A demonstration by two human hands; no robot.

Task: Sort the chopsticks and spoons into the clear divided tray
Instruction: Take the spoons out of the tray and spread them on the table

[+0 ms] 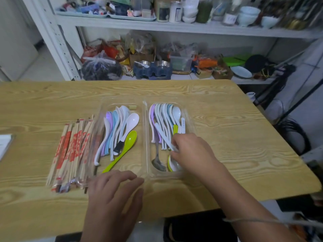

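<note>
— Where were the hands?

— Low in the frame, the left hand (115, 187) lay spread and slack, holding nothing, at the near rim of the tray (166, 175). I couldn't tell if it touched. Just right of centre, the right hand (192, 152) had its fingers curled on the handle of a white spoon (164, 135) in the right compartment.

— How to do it well?

— I'd judge: lift the handle straight up, clear of the metal spoon (158, 163) beside it, and steady the light tray with the free hand.

— And the rest?

— More spoons (120, 123) filled the middle compartment. The chopsticks (71, 147) lay at centre left; in the tray or beside it, I couldn't say.

— Room?

— Bare table (227, 119) lay right of the tray and beyond it. The far edge ran across the middle of the frame, with a cluttered shelf (174, 27) above.
</note>
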